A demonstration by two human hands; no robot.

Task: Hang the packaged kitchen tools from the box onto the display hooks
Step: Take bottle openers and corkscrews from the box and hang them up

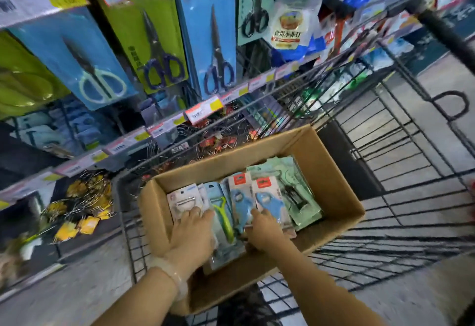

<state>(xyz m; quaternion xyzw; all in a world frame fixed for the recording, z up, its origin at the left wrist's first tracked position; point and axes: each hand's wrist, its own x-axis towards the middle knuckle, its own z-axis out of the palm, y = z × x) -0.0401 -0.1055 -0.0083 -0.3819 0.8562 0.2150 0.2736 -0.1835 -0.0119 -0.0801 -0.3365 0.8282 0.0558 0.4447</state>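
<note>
We are in a shop aisle. The floor (pixel 84 282) is grey and looks like stone tiles. A black wire cart (pixel 401 197) stands on it. Beside us is a tall shelf rack (pixel 144 132) with rows of little price tags (pixel 203 109). The light is dim and bluish.

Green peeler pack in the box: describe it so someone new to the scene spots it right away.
Start at the cardboard box sitting in the wire cart. Packs stand in a row inside it, and both hands, left hand and right hand, reach into them. The green peeler pack sits between the hands: the only lime-green handle, flanked by a white pack and blue-tool packs.
</note>
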